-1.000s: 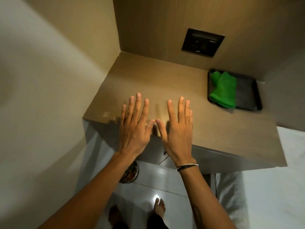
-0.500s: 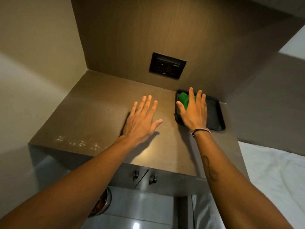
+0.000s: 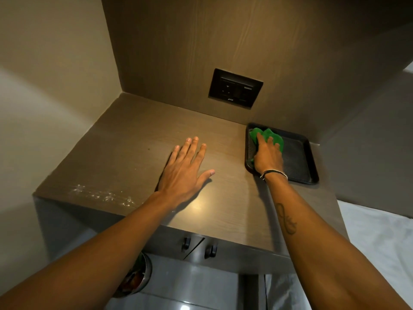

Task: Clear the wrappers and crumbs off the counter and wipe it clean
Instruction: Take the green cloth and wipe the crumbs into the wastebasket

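Observation:
A brown wood-grain counter [image 3: 125, 139] fills the corner. Pale crumbs [image 3: 102, 194] lie scattered near its front left edge. A green cloth [image 3: 268, 135] lies in a black tray [image 3: 301, 162] at the counter's back right. My right hand [image 3: 268, 155] rests on the cloth inside the tray, its fingers curling down onto the fabric; most of the cloth is hidden under it. My left hand [image 3: 185, 168] lies flat on the middle of the counter with fingers spread and holds nothing. No wrappers are in view.
A black socket panel [image 3: 234, 87] sits in the back wall above the tray. Two cabinet knobs [image 3: 199, 247] are under the counter's front edge. A steel bin [image 3: 136, 278] with rubbish stands on the floor below left. White fabric [image 3: 380, 242] lies to the right.
My right hand has pressed lower onto the green cloth in the tray and its fingers have curled. The left hand stays flat on the counter. One second ago both hands hovered at the counter's front edge.

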